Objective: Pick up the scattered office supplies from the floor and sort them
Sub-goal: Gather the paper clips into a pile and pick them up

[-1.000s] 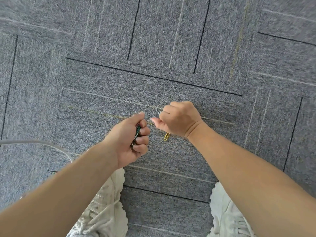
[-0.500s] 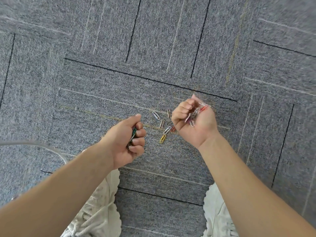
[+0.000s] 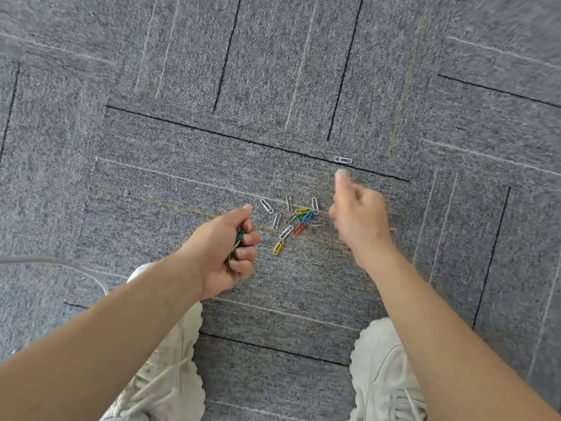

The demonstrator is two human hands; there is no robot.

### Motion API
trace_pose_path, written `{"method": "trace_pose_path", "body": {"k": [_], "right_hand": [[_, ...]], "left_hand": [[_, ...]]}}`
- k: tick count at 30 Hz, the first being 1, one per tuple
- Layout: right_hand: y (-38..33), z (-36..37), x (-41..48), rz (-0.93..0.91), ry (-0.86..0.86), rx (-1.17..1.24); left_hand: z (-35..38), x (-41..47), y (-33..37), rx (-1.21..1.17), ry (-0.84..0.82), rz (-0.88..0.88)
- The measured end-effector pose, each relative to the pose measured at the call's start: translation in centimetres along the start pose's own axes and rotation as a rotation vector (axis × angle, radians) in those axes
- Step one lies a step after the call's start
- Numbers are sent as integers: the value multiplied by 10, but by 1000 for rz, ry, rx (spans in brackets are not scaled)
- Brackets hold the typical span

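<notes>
Right hand (image 3: 361,223) (blurred) loosely open, paper clips (image 3: 303,217) now dropped on carpet (image 3: 182,147), left hand (image 3: 224,247) clutching others

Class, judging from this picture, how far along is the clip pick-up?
Done: a bunch of paper clips sits in the left hand. In hand: the blurred right hand is near a lone white clip. Left: the loose pile on the carpet; no sorting shows.

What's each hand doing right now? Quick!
Left hand: closed, holding a bunch of paper clips.
Right hand: too blurred, cannot be told.
</notes>
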State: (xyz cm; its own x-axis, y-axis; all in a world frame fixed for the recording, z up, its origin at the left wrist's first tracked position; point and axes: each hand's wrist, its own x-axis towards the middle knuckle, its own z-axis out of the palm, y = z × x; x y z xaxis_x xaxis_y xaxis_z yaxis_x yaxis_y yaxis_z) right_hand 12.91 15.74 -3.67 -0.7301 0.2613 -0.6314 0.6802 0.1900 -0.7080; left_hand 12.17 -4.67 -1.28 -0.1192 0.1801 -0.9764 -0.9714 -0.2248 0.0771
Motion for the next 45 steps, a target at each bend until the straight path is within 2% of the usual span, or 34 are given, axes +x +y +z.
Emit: {"method": "trace_pose_path", "body": {"k": [2,4,6,12,15,18,21,23,28,33,35,36,38,40,42,45], "right_hand": [[2,7,-5,-209,-51,-513],[1,16,-8,-164,-117,-896],[-4,24,-10,-64,-143,-1107],[-21,39,6,172,-195,-1062],[-25,36,27,297,-470,-1117],[-23,31,35,232,-460,-837],[-22,22,28,171,-482,-756],[-16,15,22,147,-511,-600],[15,-10,-3,248,-607,224],[39,-23,-24,311,-620,686],[40,-24,-23,324,-592,776],[39,-23,-21,313,-562,742],[32,-19,-14,235,-452,513],[24,-16,-5,26,-292,135],[19,-13,5,-260,-201,-265],[16,-10,17,-520,-146,-591]], "left_hand": [[1,0,-1,21,2,4],[2,1,-2,28,3,8],[2,2,-2,26,2,8],[2,1,-1,30,7,10],[4,1,-2,41,9,17],[5,1,-3,56,9,19],[6,1,-4,66,6,12],[6,2,-4,62,1,8],[3,4,-2,37,-19,4],[2,5,-3,42,-11,10],[3,6,-4,53,-4,14],[3,6,-4,60,1,15],[5,5,-5,76,11,17],[8,5,-5,86,22,21],[9,5,-5,95,29,25],[11,4,-5,100,33,25]]}}
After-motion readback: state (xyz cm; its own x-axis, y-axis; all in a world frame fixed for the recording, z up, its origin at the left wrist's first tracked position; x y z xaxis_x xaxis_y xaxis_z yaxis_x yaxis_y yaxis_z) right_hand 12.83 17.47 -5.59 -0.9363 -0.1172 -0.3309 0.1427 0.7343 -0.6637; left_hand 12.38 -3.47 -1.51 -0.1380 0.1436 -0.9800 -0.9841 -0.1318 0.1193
